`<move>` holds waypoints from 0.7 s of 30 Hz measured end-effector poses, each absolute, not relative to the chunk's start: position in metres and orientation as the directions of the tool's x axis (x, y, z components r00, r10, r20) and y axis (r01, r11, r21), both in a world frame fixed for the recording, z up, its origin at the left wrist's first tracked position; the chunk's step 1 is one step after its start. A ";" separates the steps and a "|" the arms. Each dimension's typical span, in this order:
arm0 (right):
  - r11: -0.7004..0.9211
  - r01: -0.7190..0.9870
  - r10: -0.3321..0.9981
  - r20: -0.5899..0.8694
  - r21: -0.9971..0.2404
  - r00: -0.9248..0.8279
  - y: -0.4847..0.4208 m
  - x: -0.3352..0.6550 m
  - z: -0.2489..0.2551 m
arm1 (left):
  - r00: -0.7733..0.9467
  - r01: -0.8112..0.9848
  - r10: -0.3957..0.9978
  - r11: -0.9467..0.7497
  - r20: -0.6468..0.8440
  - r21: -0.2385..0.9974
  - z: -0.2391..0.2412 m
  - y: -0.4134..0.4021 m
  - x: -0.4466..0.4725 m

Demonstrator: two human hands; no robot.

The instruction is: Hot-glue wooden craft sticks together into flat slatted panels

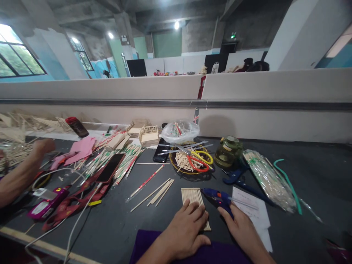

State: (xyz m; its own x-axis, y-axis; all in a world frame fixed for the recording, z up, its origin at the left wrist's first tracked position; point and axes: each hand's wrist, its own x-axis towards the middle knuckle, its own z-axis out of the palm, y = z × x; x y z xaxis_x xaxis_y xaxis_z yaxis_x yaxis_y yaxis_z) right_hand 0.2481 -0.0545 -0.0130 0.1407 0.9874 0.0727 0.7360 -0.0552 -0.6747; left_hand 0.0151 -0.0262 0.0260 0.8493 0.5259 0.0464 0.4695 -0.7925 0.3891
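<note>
My left hand lies flat, fingers stretched out, on a small panel of thin wooden sticks set side by side. In my right hand is a blue glue gun, its nozzle at the panel's upper right edge. A clear glue stick juts from its back end. Beneath the gun and hand lies a white paper with writing. Several loose sticks rest to the left of the panel, beside a stick in a red-and-white wrapper.
Behind the panel stands a basket of short sticks with scissors on top. A green-tinted jar and bagged sticks are at right. Left are a phone, white cable, purple device and another person's arm.
</note>
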 end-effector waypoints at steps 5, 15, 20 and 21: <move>-0.056 0.743 0.989 0.068 -0.667 0.135 -0.055 0.249 -0.015 | 0.847 0.469 0.528 -0.796 0.061 0.384 0.025 -0.026 0.015; -0.066 0.728 0.992 0.034 -0.683 0.123 -0.055 0.248 -0.016 | 0.845 0.472 0.531 -0.796 0.061 0.378 0.022 -0.026 0.016; -0.088 0.737 0.993 0.002 -0.670 0.121 -0.056 0.246 -0.016 | 0.847 0.466 0.529 -0.791 0.060 0.397 0.026 -0.026 0.014; -0.090 0.737 0.992 0.002 -0.670 0.123 -0.055 0.246 -0.015 | 0.847 0.464 0.528 -0.793 0.065 0.395 0.026 -0.027 0.014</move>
